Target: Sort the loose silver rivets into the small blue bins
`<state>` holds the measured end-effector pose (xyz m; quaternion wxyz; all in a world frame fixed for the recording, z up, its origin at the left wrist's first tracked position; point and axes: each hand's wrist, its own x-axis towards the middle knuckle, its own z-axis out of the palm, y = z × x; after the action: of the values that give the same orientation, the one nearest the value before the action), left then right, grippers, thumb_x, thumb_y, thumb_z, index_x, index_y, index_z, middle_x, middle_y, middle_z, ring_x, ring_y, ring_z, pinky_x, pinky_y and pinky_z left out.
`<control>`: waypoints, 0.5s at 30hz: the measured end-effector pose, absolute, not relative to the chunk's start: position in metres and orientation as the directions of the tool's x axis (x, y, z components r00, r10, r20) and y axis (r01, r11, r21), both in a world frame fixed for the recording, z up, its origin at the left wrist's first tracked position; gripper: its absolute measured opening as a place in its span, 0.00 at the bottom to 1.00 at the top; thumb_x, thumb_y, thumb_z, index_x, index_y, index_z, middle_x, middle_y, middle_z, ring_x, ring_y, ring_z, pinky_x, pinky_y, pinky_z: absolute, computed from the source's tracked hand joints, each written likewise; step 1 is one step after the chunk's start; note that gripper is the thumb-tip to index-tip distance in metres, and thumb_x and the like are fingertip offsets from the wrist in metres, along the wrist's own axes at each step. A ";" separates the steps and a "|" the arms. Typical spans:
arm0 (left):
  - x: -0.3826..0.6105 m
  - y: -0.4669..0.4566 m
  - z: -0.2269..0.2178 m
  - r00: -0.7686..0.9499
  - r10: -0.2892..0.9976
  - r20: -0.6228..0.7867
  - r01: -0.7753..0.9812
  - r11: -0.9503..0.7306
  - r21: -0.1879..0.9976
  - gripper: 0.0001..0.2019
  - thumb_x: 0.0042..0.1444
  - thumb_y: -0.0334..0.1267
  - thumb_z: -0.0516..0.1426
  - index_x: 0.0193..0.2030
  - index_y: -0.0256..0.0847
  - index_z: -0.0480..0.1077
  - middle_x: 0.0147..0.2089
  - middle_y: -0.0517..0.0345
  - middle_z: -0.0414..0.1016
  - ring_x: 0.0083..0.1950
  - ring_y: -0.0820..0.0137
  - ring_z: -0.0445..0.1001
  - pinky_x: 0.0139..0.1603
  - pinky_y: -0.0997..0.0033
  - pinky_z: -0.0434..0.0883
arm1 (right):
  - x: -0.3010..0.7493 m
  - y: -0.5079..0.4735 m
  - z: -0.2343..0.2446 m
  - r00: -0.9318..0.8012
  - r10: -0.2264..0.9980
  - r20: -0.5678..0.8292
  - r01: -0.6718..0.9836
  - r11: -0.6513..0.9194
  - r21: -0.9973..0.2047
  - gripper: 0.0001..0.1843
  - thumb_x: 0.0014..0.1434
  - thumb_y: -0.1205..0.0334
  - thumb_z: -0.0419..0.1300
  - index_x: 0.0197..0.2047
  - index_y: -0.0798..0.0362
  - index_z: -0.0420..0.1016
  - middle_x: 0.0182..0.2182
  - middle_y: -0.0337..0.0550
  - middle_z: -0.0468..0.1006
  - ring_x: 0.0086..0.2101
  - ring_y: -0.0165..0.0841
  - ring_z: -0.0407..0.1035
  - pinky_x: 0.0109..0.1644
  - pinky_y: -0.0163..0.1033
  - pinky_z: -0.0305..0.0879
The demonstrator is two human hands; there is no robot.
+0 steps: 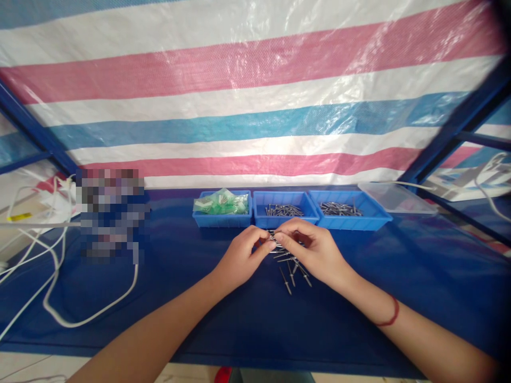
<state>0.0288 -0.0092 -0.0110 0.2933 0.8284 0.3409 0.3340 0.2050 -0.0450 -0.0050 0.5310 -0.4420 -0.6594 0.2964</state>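
Several silver pop rivets [294, 266] with long thin stems lie loose on the blue table, under and just below my hands. My left hand [243, 255] is closed, thumb and forefinger pinched on thin metal rivets at its fingertips. Touching it from the other side, my right hand [313, 247] is pinched too, its fingertips on the same rivets, and its palm hides part of the loose pile. Behind my hands stands a blue bin [285, 219] of rivets. To its right, another blue bin [355, 222] holds more of them.
A third blue bin [223, 220], at left, holds a green-and-clear plastic bag [225, 202]. A clear plastic lid [399, 199] lies at the back right. White cables [59, 319] loop over the left of the table [191, 330] beside a blurred-out patch. Striped sheeting [239, 122] hangs behind.
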 end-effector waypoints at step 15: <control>0.025 -0.009 -0.011 0.700 0.649 0.300 0.477 -0.736 0.481 0.10 0.62 0.41 0.53 0.45 0.43 0.72 0.42 0.55 0.73 0.45 0.66 0.70 0.49 0.66 0.65 | 0.293 -0.018 0.012 0.159 0.752 0.640 0.912 0.137 -0.387 0.09 0.58 0.59 0.56 0.32 0.52 0.75 0.28 0.43 0.76 0.28 0.34 0.68 0.35 0.40 0.62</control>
<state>0.0251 -0.0088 -0.0114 0.1867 0.9027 0.3116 0.2305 0.2926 -0.0176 0.0120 0.3973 -0.6493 -0.6406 -0.1007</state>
